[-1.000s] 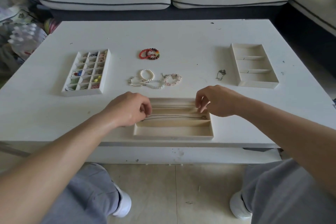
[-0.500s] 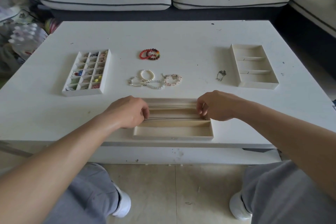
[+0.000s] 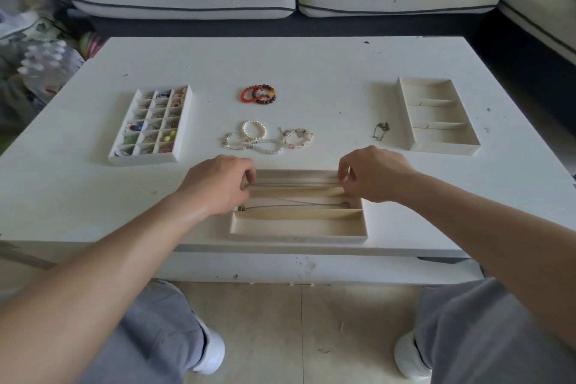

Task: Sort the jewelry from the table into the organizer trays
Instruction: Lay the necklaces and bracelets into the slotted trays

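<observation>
— Over the far slot of the tray (image 3: pixel 299 238): chain (image 3: pixel 294 184), drawn straight, long axis left to right, in line with the slot.

— Held how?

— Pinched at both ends. Left hand (image 3: pixel 218 187) at the left end, fingertips curled onto it. Right hand (image 3: pixel 374 174) at the right end, same pinch between thumb and fingertips.

— Down on the slot floor yet?

— Cannot tell. Looks about level with the rim.

— Nearer hand?

— Neither. One at each end, both already on it. Likely just a straight lowering ahead, ends kept apart to match the slot's length.

— Anything close by to mind?

— Just near of it, in the middle slot: second chain (image 3: pixel 296 205), also lying left to right, one strand crossing on a slant. Some risk of snagging if brought down too far toward the near side.

— And beyond the tray?

— Just far of it, pale bracelets (image 3: pixel 268 139) in a cluster. Farther still, red bracelets (image 3: pixel 258 94). Off to the right, small chain (image 3: pixel 381 130) loose on the table (image 3: pixel 311 65), beside the right tray (image 3: pixel 442 148). Off to the left, grid tray (image 3: pixel 143 159), small pieces in many of its cells.
</observation>
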The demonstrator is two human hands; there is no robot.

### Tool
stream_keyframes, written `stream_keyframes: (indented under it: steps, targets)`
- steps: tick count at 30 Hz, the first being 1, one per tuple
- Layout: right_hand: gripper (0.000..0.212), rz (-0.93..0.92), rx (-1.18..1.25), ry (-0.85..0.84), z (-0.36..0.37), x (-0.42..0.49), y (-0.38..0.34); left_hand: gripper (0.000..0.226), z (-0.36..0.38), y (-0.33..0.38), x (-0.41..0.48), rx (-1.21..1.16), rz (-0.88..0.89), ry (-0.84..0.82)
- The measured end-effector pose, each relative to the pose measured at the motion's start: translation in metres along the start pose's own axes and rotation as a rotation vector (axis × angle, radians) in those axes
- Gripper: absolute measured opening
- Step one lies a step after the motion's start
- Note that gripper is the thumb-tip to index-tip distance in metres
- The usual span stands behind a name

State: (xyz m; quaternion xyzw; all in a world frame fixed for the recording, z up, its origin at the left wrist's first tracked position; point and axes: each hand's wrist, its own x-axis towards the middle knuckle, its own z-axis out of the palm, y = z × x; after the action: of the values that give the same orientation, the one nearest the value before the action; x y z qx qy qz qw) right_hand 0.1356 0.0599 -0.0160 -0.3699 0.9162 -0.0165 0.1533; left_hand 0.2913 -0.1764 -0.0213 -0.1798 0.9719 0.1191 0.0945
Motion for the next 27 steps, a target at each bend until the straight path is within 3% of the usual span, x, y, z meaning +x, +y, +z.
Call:
stream_keyframes:
  steps: [8,14,20,27]
  targets:
    - [0.025,0.049,-0.151,-0.091,0.011,0.006,0.001,0.018,0.007,-0.008,0.007,-0.087,-0.034,-0.066]
    - [0.017,-0.097,-0.117,-0.081,0.002,0.0,-0.005,0.024,0.008,-0.006,0.005,-0.155,0.015,-0.076]
    - [0.043,-0.155,-0.248,-0.278,0.001,-0.01,-0.01,0.032,0.002,-0.005,0.004,-0.244,0.024,-0.086]
    - [0.058,-0.165,-0.325,-0.343,-0.005,-0.014,-0.007,0.031,0.001,-0.006,0.001,-0.194,0.0,-0.134]
